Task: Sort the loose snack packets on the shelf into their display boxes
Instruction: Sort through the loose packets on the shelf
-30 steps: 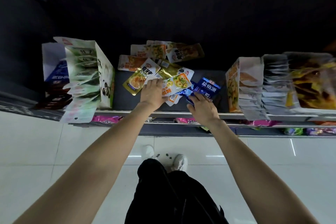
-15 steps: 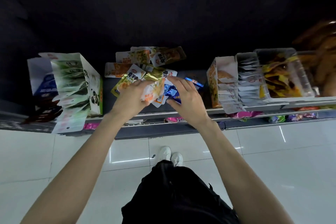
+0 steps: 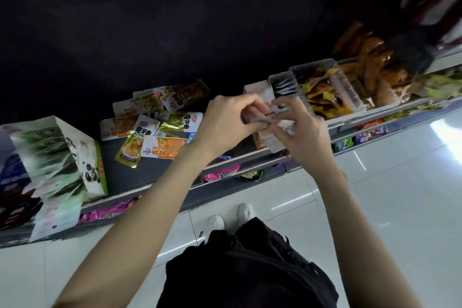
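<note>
Above the shelf [image 3: 150,175] — both hands [image 3: 265,122] on packets [image 3: 271,117]

Glossy white tiled floor [image 3: 390,207] below a grey shelf edge [image 3: 160,189]; dark recess [image 3: 150,20] above.

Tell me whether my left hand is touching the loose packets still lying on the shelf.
Apart. The head view shows the left hand lifted above the loose packets, gripping a small bunch of packets together with the right hand.

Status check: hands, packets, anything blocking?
Left hand and right hand both grip a small stack of packets above the shelf. Loose pile unsorted. Nothing blocking.
</note>
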The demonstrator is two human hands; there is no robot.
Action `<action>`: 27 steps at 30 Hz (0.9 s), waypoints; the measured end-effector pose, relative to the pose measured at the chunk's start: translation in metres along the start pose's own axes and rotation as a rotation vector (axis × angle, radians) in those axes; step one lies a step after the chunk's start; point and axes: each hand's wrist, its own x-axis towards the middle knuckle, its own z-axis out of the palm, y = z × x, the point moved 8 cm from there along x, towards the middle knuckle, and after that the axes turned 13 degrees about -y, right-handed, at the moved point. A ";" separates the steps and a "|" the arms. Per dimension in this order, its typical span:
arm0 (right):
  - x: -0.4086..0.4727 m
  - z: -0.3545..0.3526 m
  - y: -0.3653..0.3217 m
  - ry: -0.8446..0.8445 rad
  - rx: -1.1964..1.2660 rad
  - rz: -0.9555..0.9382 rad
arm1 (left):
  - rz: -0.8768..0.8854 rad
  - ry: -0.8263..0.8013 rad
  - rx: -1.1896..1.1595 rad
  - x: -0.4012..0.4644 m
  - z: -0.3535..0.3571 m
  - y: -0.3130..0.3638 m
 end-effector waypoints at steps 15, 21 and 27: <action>0.086 0.031 0.086 0.037 -0.108 -0.032 | -0.567 0.168 -0.526 0.062 0.071 -0.142; 0.088 0.020 0.088 0.008 -0.290 -0.070 | -0.559 0.197 -0.405 0.072 0.082 -0.137; 0.083 0.054 0.093 -0.176 -0.512 -0.105 | -0.607 0.261 -0.191 0.065 0.079 -0.133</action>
